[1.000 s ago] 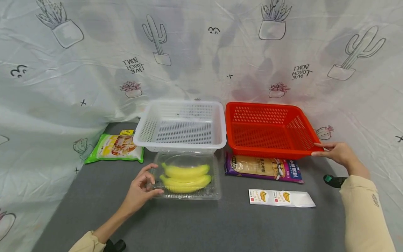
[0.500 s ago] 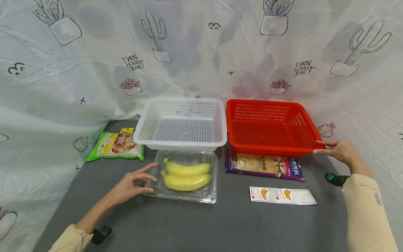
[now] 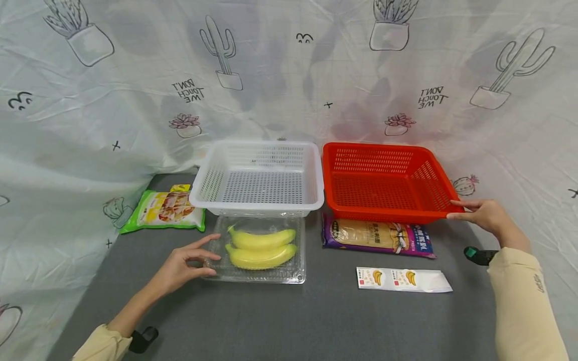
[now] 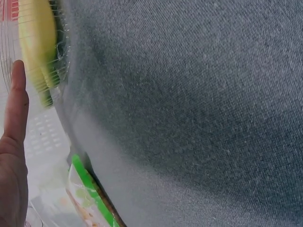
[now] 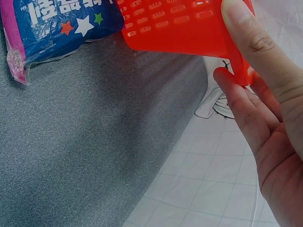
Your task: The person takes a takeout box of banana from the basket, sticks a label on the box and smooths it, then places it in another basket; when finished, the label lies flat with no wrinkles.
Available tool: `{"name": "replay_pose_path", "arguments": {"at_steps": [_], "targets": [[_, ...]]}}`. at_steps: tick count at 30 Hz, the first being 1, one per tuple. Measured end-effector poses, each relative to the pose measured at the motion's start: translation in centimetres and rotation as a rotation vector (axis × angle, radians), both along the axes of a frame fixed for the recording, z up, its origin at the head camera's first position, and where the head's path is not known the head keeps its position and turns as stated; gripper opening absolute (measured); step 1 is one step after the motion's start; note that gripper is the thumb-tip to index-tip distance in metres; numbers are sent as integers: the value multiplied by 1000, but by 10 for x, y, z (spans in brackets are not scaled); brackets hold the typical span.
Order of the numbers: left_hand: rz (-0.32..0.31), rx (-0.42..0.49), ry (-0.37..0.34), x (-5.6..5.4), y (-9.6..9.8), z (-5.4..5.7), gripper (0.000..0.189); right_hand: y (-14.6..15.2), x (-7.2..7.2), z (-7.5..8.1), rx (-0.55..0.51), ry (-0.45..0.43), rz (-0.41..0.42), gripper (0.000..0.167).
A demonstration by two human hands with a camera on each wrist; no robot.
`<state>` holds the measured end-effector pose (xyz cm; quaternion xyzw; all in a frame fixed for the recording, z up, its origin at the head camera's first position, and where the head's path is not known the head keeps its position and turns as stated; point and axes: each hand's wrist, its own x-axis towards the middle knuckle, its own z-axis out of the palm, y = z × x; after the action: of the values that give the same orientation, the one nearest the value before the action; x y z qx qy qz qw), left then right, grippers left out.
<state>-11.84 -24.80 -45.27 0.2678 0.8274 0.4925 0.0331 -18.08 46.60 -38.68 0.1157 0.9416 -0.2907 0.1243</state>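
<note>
A clear plastic box (image 3: 295,268) with two yellow bananas (image 3: 262,255) inside sits on the table, just in front of the white basket. At its left edge lies my left hand (image 3: 182,265), fingers spread and fairly straight. One straight digit of this hand (image 4: 15,142) runs alongside the clear wall in the left wrist view. My right hand (image 3: 489,218) pinches the front right corner of the red basket (image 3: 375,215). In the right wrist view the thumb lies over the red rim (image 5: 236,61), with fingers beneath it.
The white basket (image 3: 257,206) stands left of the red one. A purple pasta packet (image 3: 379,238) lies in front of the red basket, partly under its rim. Nearer is a strip of banana stickers (image 3: 404,279). A green-edged food bag (image 3: 164,210) lies at left. A patterned curtain (image 3: 280,75) hangs behind.
The left hand has drawn back left, with its fingers straighter on the box edge. The box has turned a little, straightened again and shifted slightly left. The right hand stays on the red basket.
</note>
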Motion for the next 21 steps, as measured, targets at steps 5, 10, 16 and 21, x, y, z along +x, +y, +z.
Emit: {"name": "replay_pose_path", "arguments": {"at_steps": [5,10,16,21], "targets": [[0,-14,77,0,-2,1,31,-1,1,-1,0,14,3,94],[12,-14,64,0,-4,2,31,0,1,-2,-2,17,0,97],[36,-28,-5,0,-8,2,31,0,1,-2,-3,22,1,97],[40,-33,-3,2,-12,2,30,0,-1,-1,-8,16,5,98]]}}
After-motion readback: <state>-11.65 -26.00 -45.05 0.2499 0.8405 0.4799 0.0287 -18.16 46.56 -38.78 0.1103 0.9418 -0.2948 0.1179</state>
